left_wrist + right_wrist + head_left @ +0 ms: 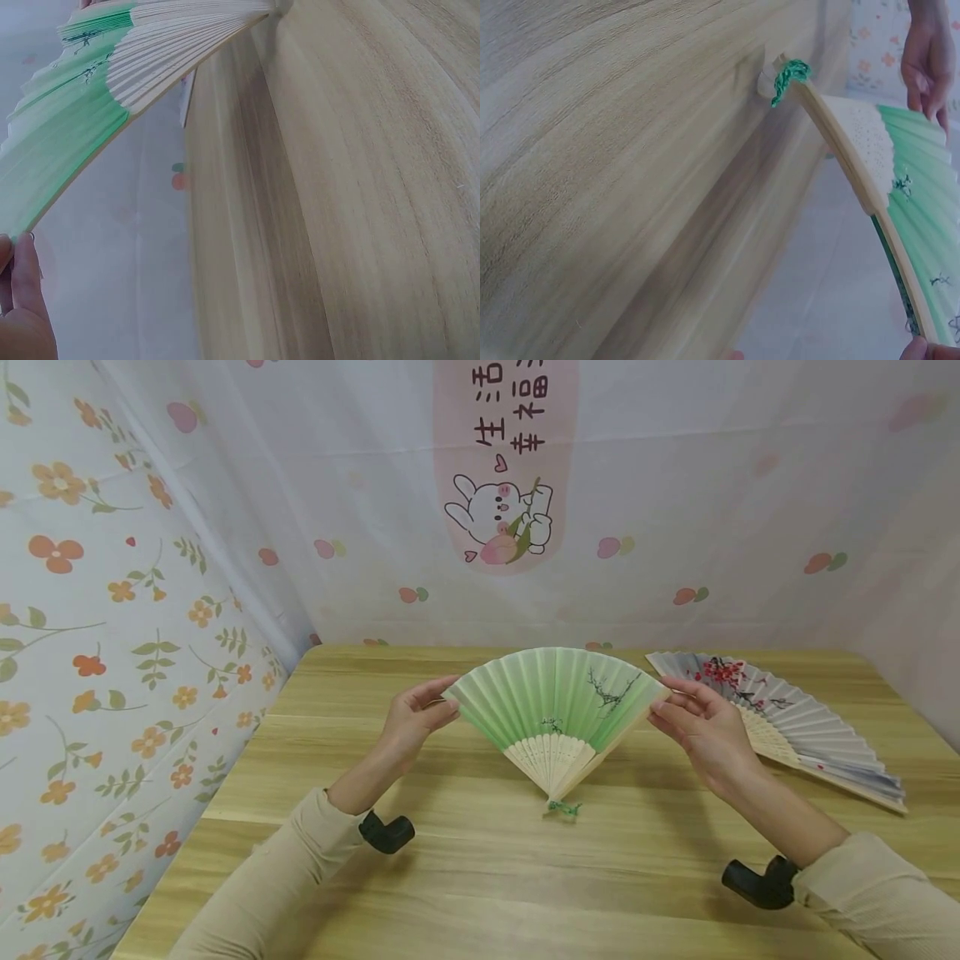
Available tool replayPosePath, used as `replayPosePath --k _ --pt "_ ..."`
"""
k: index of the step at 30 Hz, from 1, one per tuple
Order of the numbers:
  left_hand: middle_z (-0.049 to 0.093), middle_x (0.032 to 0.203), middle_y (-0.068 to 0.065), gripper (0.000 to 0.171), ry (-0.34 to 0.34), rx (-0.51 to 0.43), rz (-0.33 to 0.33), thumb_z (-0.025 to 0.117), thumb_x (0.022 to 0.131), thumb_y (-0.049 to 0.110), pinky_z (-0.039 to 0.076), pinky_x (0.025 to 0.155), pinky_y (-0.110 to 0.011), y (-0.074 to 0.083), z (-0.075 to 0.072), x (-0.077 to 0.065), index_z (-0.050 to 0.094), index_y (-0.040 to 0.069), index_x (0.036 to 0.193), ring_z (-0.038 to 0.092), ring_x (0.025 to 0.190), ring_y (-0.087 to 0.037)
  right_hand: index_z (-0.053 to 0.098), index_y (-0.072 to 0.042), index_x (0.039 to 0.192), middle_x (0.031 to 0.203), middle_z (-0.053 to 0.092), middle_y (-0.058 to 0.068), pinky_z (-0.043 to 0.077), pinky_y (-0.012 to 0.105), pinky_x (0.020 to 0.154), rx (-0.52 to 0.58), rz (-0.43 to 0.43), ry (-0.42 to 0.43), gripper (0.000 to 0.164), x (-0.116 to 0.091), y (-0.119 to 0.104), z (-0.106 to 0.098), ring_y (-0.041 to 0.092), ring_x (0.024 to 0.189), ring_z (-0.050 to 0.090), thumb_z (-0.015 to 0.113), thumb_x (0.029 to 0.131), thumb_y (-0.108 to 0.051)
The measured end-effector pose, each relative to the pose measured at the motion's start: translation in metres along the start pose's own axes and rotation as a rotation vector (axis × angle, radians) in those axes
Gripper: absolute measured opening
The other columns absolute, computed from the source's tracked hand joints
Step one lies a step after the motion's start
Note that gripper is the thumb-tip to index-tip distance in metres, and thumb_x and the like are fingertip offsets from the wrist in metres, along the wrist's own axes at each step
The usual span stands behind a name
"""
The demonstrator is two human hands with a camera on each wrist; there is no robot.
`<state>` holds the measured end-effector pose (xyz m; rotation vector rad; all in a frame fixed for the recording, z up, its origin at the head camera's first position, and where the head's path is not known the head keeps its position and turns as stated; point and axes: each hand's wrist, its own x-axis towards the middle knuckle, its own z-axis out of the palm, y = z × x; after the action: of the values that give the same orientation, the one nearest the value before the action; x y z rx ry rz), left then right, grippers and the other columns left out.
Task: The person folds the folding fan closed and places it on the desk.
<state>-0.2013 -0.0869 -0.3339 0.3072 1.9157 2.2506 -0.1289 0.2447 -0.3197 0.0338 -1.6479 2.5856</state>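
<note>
A: Setting, biggest first?

B: Printed curtain [675,485] across the top of the frame. Below it, wood-grain table [525,877], filling the lower middle.

A: Then the fans?

B: Two, both spread. Green fan [551,702] at centre frame, between the hands. Pale grey fan [810,718] at right, flowered, lying on the table partly behind the right forearm.

A: How does the green one lie?

B: Widest span runs left to right, hand to hand. Arc toward the top of the frame, ribs converging toward the bottom. Leaf held up off the wood; whether the narrow end touches down, I cannot tell.

A: Hands?

B: Left hand [412,722] pinches the upper-left corner, thumb and fingers nearly closed on the thin edge. Right hand [701,727] does likewise at the upper-right corner.

A: Which is nearer the fan?

B: Neither; both touch it, at opposite ends of the span. Fan lies inward from each set of fingertips: rightward of the left, leftward of the right. The right hand is nearer the grey fan.

A: Smallest item?

B: Green cord [564,809], knotted at the narrow end, below centre, well apart from both hands' fingers.
</note>
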Motion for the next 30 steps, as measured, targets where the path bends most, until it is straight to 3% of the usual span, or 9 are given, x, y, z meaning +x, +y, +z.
replayPosePath --k 23,30 --pt "0.059 0.095 -0.003 0.036 -0.035 0.032 0.023 0.055 0.084 -0.004 0.048 0.081 -0.030 0.005 0.010 0.003 0.051 -0.005 0.119 0.057 0.084 -0.012 0.059 -0.010 0.100 0.085 0.054 0.002 0.049 0.023 0.075 -0.068 0.011 0.005 0.023 0.000 -0.002 0.006 0.011 0.079 0.060 0.062 0.080 0.001" --pt "0.058 0.100 -0.007 0.034 -0.045 0.056 0.042 0.055 0.084 -0.004 0.048 0.082 -0.032 0.007 0.014 0.004 0.052 -0.004 0.118 0.057 0.087 -0.014 0.060 -0.009 0.099 0.085 0.056 0.003 0.049 0.023 0.076 -0.065 -0.014 -0.032 0.021 0.000 -0.002 0.008 0.012 0.080 0.061 0.060 0.081 0.002"
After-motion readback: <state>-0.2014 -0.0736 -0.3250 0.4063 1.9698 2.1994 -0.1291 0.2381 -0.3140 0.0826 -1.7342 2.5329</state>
